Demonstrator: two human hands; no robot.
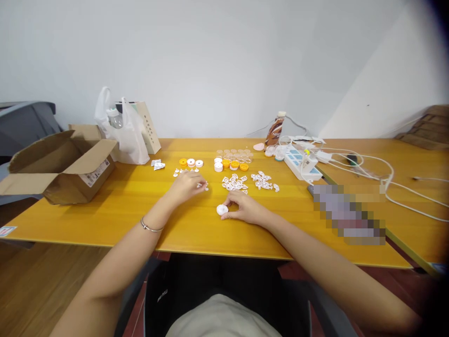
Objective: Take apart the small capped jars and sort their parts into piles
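My right hand (245, 207) grips a small round white cap (221, 210) by its edge, just above or on the table. My left hand (187, 183) is closed in a pinch on a small white plastic piece (206, 188). Behind that hand lies a row of similar small white pieces (176, 172), partly hidden by it. Farther back are orange and white round caps (191, 162) and more stacked caps (235, 165). Several clear cups (242, 154) stand behind these. Two piles of white openwork pieces (234, 183) lie beyond my right hand.
An open cardboard box (73, 173) and a white plastic bag (129, 140) stand at left. A brown-labelled bottle (275, 128), a power strip (298, 164) and loose white cables (379, 161) are at right. A blurred-out object (347, 213) lies near my right forearm.
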